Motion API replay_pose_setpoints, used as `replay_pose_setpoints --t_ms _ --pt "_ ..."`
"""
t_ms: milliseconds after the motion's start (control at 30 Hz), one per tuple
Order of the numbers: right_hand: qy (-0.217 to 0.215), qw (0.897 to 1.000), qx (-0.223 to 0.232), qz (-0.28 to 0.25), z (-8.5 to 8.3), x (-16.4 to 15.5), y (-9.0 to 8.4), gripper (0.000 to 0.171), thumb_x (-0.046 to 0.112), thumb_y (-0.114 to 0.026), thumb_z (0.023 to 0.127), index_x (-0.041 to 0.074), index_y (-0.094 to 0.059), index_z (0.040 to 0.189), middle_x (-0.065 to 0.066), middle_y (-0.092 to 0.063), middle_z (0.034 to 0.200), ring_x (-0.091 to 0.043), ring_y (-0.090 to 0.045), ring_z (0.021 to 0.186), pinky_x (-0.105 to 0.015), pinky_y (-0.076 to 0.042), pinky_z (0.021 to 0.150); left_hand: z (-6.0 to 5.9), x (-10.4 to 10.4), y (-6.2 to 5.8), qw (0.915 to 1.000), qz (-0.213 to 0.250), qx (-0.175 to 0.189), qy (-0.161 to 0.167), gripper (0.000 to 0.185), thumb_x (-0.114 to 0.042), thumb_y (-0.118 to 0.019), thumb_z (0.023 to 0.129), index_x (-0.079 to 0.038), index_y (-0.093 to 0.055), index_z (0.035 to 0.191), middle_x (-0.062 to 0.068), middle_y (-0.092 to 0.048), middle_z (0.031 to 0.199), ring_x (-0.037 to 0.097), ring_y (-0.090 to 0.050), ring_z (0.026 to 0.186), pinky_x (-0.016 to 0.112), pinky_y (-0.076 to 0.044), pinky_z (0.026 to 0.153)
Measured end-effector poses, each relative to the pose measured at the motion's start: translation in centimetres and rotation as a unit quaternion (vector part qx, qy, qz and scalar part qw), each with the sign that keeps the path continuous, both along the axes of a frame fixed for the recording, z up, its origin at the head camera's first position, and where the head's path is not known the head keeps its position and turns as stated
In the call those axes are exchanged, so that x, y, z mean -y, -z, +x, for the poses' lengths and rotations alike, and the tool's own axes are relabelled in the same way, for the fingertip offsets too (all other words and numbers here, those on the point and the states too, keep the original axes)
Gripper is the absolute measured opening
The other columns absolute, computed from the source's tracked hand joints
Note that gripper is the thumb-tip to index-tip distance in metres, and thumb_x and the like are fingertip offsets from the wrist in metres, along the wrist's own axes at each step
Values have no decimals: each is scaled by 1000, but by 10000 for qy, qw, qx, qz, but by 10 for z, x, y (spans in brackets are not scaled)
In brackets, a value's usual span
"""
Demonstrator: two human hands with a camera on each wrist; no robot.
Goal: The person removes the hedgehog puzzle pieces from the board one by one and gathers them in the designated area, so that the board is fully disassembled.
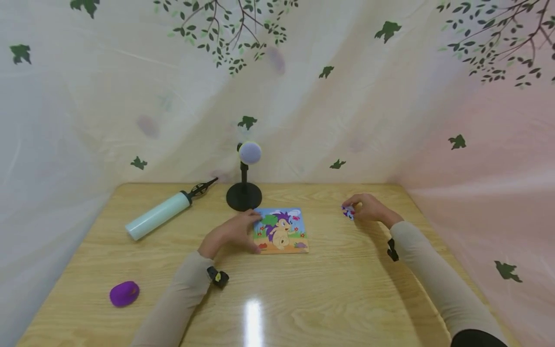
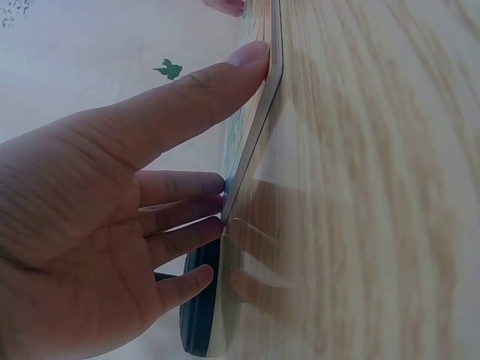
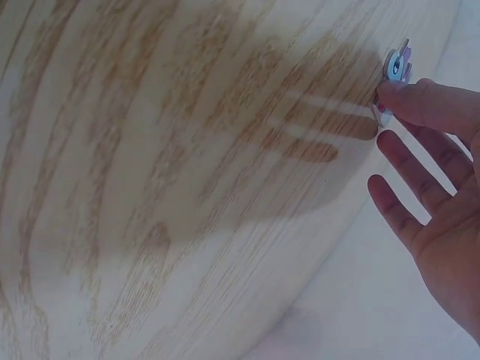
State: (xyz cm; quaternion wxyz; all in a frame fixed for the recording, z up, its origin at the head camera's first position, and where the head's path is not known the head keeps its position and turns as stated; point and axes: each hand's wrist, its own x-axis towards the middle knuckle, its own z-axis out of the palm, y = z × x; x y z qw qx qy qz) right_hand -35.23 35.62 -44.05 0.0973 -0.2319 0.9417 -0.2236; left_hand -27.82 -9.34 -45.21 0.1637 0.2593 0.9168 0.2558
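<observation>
A small picture puzzle (image 1: 283,230) lies flat near the middle of the table (image 1: 329,299), just in front of the black stand (image 1: 244,195) that carries a round grey ball. The left hand (image 1: 236,231) rests at the puzzle's left edge; in the left wrist view its fingers (image 2: 187,97) are straight, the fingertips touching the board's edge (image 2: 255,127), gripping nothing. To the right, well apart from the puzzle, the right hand (image 1: 367,208) pinches a small puzzle piece (image 1: 348,212); the right wrist view shows the piece (image 3: 395,67) held at the fingertips right at the table surface, with the other fingers spread and relaxed. On the far left of the table lies a pale pump (image 1: 158,215), and at the near left a purple lump (image 1: 124,293).
</observation>
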Motion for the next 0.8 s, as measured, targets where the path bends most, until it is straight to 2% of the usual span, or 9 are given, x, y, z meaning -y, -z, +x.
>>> replay_pose_setpoints --t_ms 200,333,433,567,800 --pt "65 9999 110 68 2 4 -4 45 -12 -63 83 0 -70 126 -23 -67 126 -40 -62 111 -40 -55 79 0 1 1 9999 93 -72 93 99 -38 -91 75 -2 -42 154 19 -38 157 39 -37 148 52 -32 124" --pt "208 9997 110 118 3 6 -6 47 -12 -59 83 -1 -68 127 -25 -66 129 -43 -61 115 -47 -58 84 0 1 1 9999 66 -58 81 100 -39 -91 75 -3 -41 154 18 -38 157 38 -37 148 52 -32 124" --pt "313 9994 95 114 4 10 -6 42 -7 -57 89 0 -67 130 -25 -65 132 -45 -59 120 -56 -56 93 0 0 1 10000 80 -6 42 100 -39 -91 75 -4 -42 154 18 -38 157 38 -37 148 52 -31 125" --pt "325 9994 78 -83 4 19 -4 37 1 -59 97 1 -65 133 -24 -63 135 -44 -57 123 -61 -52 98 1 -1 2 10000 80 48 -20 99 -39 -90 76 -5 -42 155 17 -38 158 37 -36 148 52 -31 125" --pt "-246 9981 -210 -532 6 53 -5 36 4 -64 97 -3 -64 132 -25 -65 133 -44 -59 120 -62 -51 99 1 -1 -2 9999 27 60 -82 99 -38 -91 76 -5 -41 155 16 -37 159 37 -34 150 51 -29 126"
